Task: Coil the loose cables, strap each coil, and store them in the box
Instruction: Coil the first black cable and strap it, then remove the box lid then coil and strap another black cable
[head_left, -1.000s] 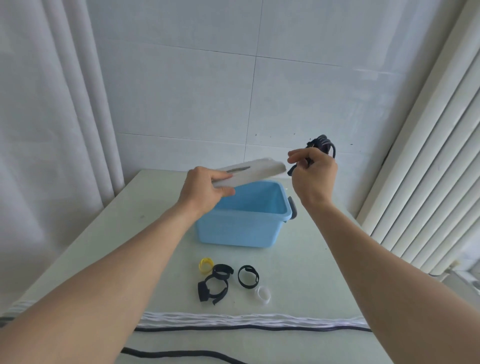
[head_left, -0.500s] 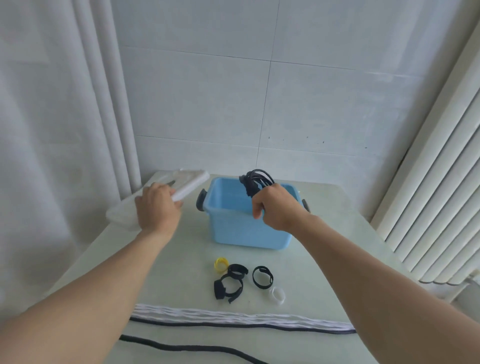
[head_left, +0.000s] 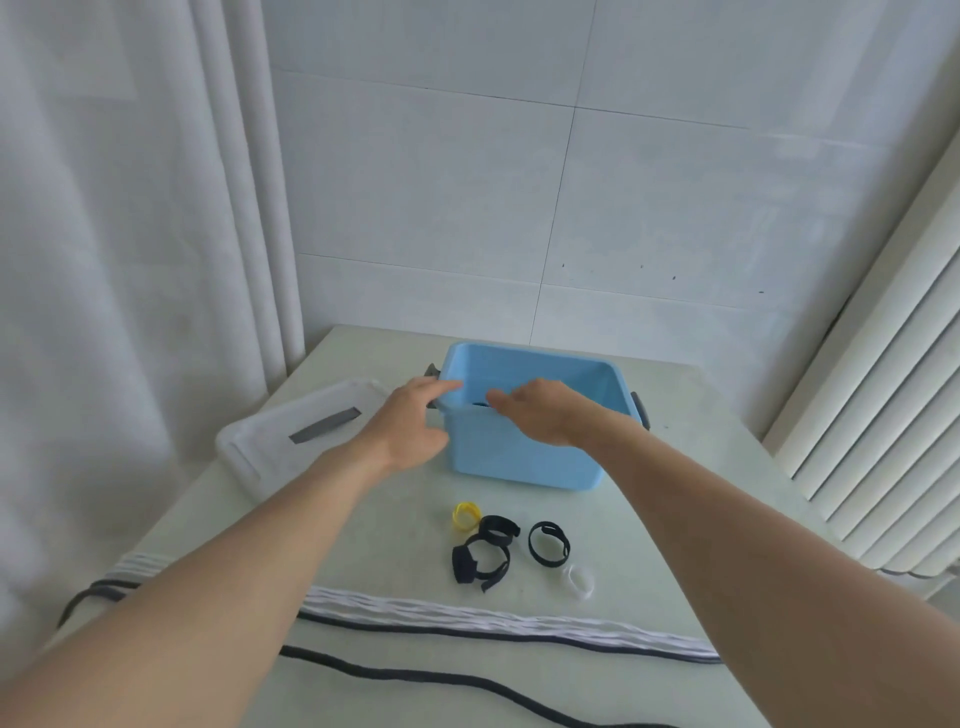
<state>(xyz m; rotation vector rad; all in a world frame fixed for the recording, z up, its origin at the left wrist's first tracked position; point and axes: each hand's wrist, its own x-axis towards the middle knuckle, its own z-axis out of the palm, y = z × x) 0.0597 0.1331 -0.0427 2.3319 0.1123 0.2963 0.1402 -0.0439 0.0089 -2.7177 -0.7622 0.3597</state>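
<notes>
The open blue box (head_left: 524, 457) stands mid-table. My left hand (head_left: 410, 428) reaches its left near corner, fingers stretched onto the rim beside the grey handle (head_left: 431, 372). My right hand (head_left: 545, 413) hovers over the front rim with relaxed fingers and holds nothing. A dark bit of the black cable coil (head_left: 480, 404) shows inside the box between my hands. Loose white cable (head_left: 467, 616) and black cable (head_left: 441, 675) lie across the near table. Between them and the box lie a yellow strap (head_left: 465, 516), three black straps (head_left: 548, 543) and a clear strap (head_left: 578, 580).
The box's white lid (head_left: 291, 426) lies flat on the table to the left, near the curtain (head_left: 130, 312). A tiled wall stands behind the table and a ribbed white radiator (head_left: 883, 441) to the right.
My left hand has laid the lid on the table and moved to the box corner. My right hand has let the black coil go into the box and is now empty.
</notes>
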